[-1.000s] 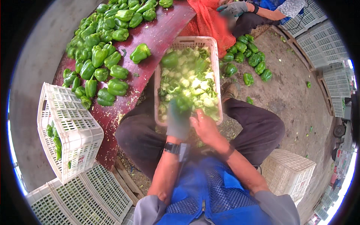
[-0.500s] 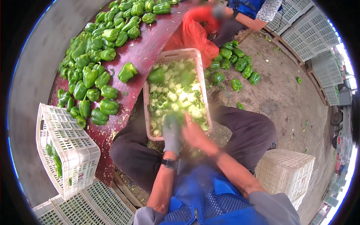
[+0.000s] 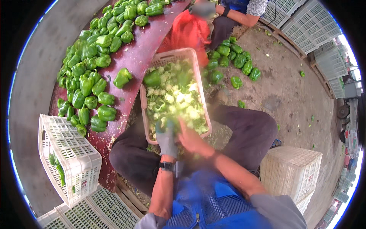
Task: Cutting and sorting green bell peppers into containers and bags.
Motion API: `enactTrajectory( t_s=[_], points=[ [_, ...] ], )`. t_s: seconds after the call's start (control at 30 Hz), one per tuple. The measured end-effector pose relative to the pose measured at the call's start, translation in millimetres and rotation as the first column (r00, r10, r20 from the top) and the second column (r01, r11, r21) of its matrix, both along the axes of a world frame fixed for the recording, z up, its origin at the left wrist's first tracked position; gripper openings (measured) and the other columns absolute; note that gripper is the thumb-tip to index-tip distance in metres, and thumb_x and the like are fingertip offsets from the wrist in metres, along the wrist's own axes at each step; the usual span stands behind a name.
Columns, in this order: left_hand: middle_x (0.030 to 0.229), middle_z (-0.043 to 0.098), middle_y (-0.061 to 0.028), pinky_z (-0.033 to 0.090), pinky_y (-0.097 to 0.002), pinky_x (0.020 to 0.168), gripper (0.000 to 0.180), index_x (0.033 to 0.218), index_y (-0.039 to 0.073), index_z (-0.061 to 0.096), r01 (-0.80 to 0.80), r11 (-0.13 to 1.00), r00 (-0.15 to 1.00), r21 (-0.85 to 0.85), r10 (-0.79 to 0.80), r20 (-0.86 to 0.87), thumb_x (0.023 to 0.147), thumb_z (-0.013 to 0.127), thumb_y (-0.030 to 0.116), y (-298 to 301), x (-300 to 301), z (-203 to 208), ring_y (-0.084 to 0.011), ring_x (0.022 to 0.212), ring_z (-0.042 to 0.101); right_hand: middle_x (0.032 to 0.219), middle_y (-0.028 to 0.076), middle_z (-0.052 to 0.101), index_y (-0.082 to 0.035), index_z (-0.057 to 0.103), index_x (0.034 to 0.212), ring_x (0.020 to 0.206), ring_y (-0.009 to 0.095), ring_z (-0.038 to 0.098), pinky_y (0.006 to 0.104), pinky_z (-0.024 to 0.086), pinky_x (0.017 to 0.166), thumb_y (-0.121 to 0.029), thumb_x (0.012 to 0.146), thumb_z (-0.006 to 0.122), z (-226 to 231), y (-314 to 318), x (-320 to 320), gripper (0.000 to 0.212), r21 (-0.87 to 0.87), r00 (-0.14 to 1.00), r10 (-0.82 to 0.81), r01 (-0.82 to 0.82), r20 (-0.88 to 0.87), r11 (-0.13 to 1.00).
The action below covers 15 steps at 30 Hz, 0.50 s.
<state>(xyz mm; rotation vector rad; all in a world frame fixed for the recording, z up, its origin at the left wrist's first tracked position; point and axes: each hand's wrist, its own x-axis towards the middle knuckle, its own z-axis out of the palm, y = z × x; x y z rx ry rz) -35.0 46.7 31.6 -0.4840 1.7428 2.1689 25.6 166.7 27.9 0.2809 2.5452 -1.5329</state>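
A pinkish plastic crate [image 3: 142, 110] stands between my knees, filled with pale green cut pepper pieces [image 3: 175, 103] and one whole green pepper [image 3: 152, 78]. My left hand [image 3: 166, 140], in a grey glove with a black watch at the wrist, hovers at the crate's near edge. My bare right hand [image 3: 190, 139] is right beside it, touching or nearly touching it. Both hands are blurred by motion, and I cannot make out whether they hold anything.
Whole green peppers [image 3: 87, 76] are heaped on a dark red sheet to the left, with one lone pepper [image 3: 122, 78] near the crate. White crates stand at left [image 3: 68, 156] and right [image 3: 291, 171]. Another person [image 3: 232, 15] sits beyond a red mesh bag [image 3: 188, 32], with more peppers [image 3: 232, 61] on the ground.
My hands have stayed together at the crate's near end, shifting slightly. The view has tilted, so the crate and pepper heap sit differently in the picture.
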Motion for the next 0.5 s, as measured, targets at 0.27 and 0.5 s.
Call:
enactTrajectory(
  t_s=[0.27, 0.5],
  points=[
    [0.096, 0.066, -0.0005, 0.044, -0.0249, 0.053, 0.065, 0.152, 0.001, 0.047, -0.067, 0.998, 0.997, -0.015, 0.068, 0.037, 0.101, 0.079, 0.027, 0.5, -1.5, -7.8, -0.0077, 0.067, 0.056, 0.094, 0.035, 0.069, 0.003, 0.005, 0.167, 0.086, 0.054, 0.066, 0.0604, 0.052, 0.078, -0.013, 0.103, 0.058, 22.1, 3.4, -10.4, 0.085, 0.0, 0.991, 0.06, -0.06, 0.116, 0.998],
    [0.113, 0.071, -0.008, 0.055, -0.0286, 0.065, 0.066, 0.153, -0.001, 0.047, -0.078, 0.997, 0.996, -0.018, 0.079, 0.042, 0.101, 0.08, 0.024, 2.8, 2.6, -9.8, -0.0133, 0.082, 0.067, 0.097, 0.035, 0.069, 0.001, 0.005, 0.168, 0.089, 0.053, 0.068, 0.0602, 0.052, 0.08, -0.01, 0.1, 0.06, 11.6, -2.9, -7.0, 0.088, -0.008, 0.989, 0.041, -0.04, 0.142, 0.999]
  ],
)
